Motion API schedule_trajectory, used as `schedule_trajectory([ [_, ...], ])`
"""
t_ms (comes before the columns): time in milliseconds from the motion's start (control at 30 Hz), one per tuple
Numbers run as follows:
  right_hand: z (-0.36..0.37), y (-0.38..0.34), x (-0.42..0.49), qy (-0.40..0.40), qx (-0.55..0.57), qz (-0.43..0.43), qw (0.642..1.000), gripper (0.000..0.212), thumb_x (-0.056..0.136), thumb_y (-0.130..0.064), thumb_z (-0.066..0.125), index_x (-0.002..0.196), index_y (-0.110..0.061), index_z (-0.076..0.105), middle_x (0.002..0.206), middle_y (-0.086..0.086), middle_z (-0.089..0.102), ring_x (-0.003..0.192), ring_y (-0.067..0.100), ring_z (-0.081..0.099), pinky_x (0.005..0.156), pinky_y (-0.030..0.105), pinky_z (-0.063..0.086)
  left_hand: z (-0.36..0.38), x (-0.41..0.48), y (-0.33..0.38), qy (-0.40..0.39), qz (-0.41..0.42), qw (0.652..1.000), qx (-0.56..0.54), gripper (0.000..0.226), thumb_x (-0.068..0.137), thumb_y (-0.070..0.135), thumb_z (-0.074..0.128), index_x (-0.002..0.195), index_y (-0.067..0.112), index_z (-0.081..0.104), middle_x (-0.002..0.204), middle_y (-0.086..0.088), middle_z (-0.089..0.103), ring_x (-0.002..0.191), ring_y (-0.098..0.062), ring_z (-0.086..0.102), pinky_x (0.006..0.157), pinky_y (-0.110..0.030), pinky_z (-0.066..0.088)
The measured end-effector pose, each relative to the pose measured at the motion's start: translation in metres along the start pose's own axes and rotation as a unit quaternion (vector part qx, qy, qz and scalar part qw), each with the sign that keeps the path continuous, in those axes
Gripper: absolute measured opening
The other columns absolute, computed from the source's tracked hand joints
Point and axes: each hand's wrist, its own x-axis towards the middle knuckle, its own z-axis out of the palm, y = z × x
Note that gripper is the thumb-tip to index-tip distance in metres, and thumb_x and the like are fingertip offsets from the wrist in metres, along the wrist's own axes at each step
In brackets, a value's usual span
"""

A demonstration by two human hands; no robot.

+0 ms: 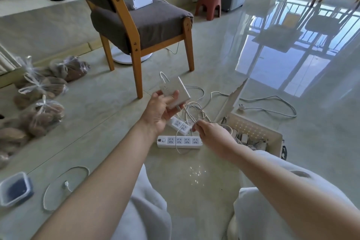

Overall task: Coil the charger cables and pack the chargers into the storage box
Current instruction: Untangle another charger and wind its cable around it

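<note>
Charger (176,91) gripped in left hand (159,111); right hand (211,135) pinching its cable (191,112).

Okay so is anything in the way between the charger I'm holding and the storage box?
Nothing solid. The charger in your left hand has open air toward the storage box. Its own loose cable, pinched by your right hand, hangs tangled between them, uncoiled. The box's lid stands open.
</note>
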Motion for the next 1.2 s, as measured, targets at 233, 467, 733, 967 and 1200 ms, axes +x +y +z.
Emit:
schedule_trajectory([
  [233, 0.001, -0.020, -0.018, 0.036, -0.012, -0.087, 0.995, 0.028, 0.100, -0.029, 0.033, 0.106, -0.022, 0.059, 0.101, 0.004, 0.067, 0.088, 0.030, 0.060, 0.071, 0.034, 0.046, -0.021, 0.020, -0.016, 0.135, 0.034, 0.982, 0.126, 0.031, 0.080, 0.012, 0.071, 0.094, 0.023, 0.046, 0.091, 0.003, 0.061, 0.088, -0.016, 0.059, 0.072, -0.028, 0.041],
  [467, -0.002, -0.022, -0.023, 0.023, -0.013, -0.118, 0.993, 0.029, 0.099, -0.028, 0.035, 0.107, -0.027, 0.063, 0.103, 0.001, 0.069, 0.090, 0.028, 0.061, 0.071, 0.031, 0.043, -0.015, 0.022, -0.032, 0.142, -0.025, 0.986, 0.080, 0.051, 0.083, 0.017, 0.069, 0.129, 0.009, 0.049, 0.087, 0.001, 0.064, 0.075, -0.012, 0.059, 0.060, -0.023, 0.043],
  [733, -0.011, -0.011, -0.024, 0.050, 0.003, -0.106, 0.993, 0.029, 0.098, -0.028, 0.033, 0.104, -0.029, 0.062, 0.095, -0.004, 0.068, 0.086, 0.023, 0.059, 0.071, 0.030, 0.043, -0.016, 0.026, -0.030, 0.139, -0.035, 0.987, 0.073, 0.050, 0.083, 0.016, 0.069, 0.127, 0.000, 0.052, 0.088, -0.007, 0.064, 0.074, -0.017, 0.063, 0.052, -0.025, 0.056],
  [967, -0.008, -0.007, -0.013, 0.074, 0.078, -0.017, 0.994, 0.029, 0.099, -0.020, 0.027, 0.110, -0.018, 0.054, 0.098, 0.004, 0.067, 0.090, 0.030, 0.060, 0.075, 0.036, 0.045, -0.013, 0.025, -0.031, 0.088, -0.086, 0.992, 0.028, 0.031, 0.092, 0.005, 0.054, 0.122, -0.003, 0.049, 0.096, -0.018, 0.059, 0.084, -0.028, 0.059, 0.066, -0.040, 0.058],
  [1200, -0.004, -0.015, -0.023, 0.001, 0.143, -0.109, 0.984, 0.013, 0.099, -0.016, 0.030, 0.106, -0.012, 0.040, 0.086, 0.007, 0.061, 0.074, 0.030, 0.054, 0.069, 0.039, 0.045, -0.010, 0.032, -0.034, 0.082, -0.098, 0.990, 0.062, 0.026, 0.091, 0.024, 0.057, 0.112, 0.011, 0.054, 0.088, -0.010, 0.057, 0.076, -0.020, 0.054, 0.066, -0.032, 0.046],
])
